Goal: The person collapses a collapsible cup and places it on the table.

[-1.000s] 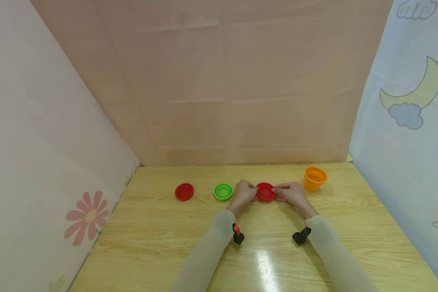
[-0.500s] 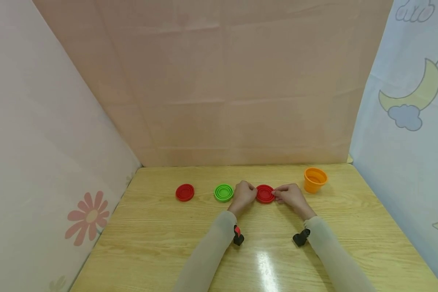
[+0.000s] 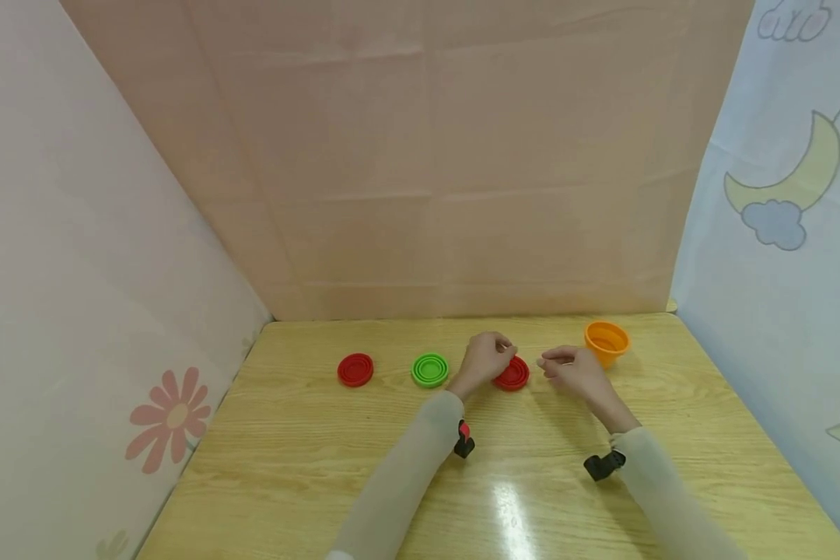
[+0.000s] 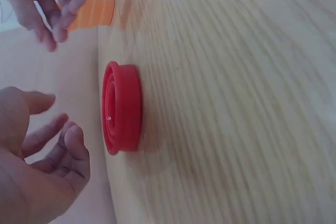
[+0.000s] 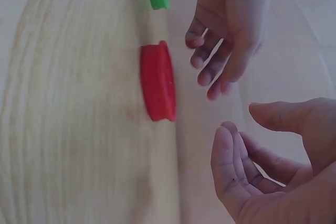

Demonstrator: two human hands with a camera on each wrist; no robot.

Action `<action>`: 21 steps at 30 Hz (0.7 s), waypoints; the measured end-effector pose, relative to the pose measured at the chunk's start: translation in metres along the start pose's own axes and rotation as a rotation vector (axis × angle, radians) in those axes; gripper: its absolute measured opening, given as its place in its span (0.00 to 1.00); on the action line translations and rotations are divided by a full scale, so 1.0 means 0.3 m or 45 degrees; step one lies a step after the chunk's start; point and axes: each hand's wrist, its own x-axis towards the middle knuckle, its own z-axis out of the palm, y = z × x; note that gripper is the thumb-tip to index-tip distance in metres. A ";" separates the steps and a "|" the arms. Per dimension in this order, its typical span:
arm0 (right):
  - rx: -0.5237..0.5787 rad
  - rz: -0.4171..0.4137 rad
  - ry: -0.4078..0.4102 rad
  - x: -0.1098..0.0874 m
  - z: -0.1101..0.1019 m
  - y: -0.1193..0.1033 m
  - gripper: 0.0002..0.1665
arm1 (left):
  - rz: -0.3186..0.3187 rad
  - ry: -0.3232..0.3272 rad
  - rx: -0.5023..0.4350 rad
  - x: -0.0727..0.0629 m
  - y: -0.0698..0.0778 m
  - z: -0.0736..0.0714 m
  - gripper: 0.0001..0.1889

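A red collapsible cup [image 3: 513, 376], folded flat into a ringed disc, lies on the table between both hands. My left hand [image 3: 484, 360] is raised just above its left side, hiding part of the rim in the head view. The left wrist view shows a gap between those loosely bent fingers and the red cup [image 4: 126, 109]. My right hand [image 3: 579, 375] hovers to the right of the cup, thumb and fingers apart, holding nothing. Behind it stands an orange cup [image 3: 607, 337], expanded and upright, its lower part partly covered by the hand.
On the left lie a flat green collapsible cup [image 3: 430, 370] and another flat red one [image 3: 355, 370], in a row with the middle cup. A beige backdrop [image 3: 462, 233] rises behind the wooden table [image 3: 308, 459], with patterned sheets at both sides.
Both hands have let go of the middle red cup and lifted off it. The left hand shifted up and right over it; the right hand drew away to the right. The cup stays flat.
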 end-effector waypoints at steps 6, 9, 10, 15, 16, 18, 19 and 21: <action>-0.119 -0.128 0.176 -0.061 -0.094 -0.020 0.29 | 0.150 -0.111 0.003 0.023 0.063 0.045 0.23; -0.211 -0.155 0.291 -0.092 -0.157 -0.009 0.30 | 0.182 -0.186 -0.019 0.027 0.099 0.072 0.29; -0.239 -0.165 0.328 -0.103 -0.180 -0.002 0.30 | 0.187 -0.209 -0.023 0.027 0.112 0.081 0.31; -0.271 -0.175 0.454 -0.140 -0.294 0.053 0.34 | 0.174 -0.257 -0.040 0.032 0.161 0.131 0.35; -0.251 -0.158 0.452 -0.142 -0.313 0.065 0.36 | 0.167 -0.256 -0.043 0.035 0.168 0.140 0.35; -0.214 -0.109 0.430 -0.139 -0.343 0.091 0.41 | 0.146 -0.249 -0.066 0.037 0.179 0.158 0.36; -0.196 -0.083 0.408 -0.136 -0.354 0.105 0.43 | 0.136 -0.247 -0.074 0.039 0.183 0.167 0.37; -0.167 -0.040 0.352 -0.128 -0.368 0.132 0.47 | 0.124 -0.252 -0.090 0.042 0.188 0.185 0.39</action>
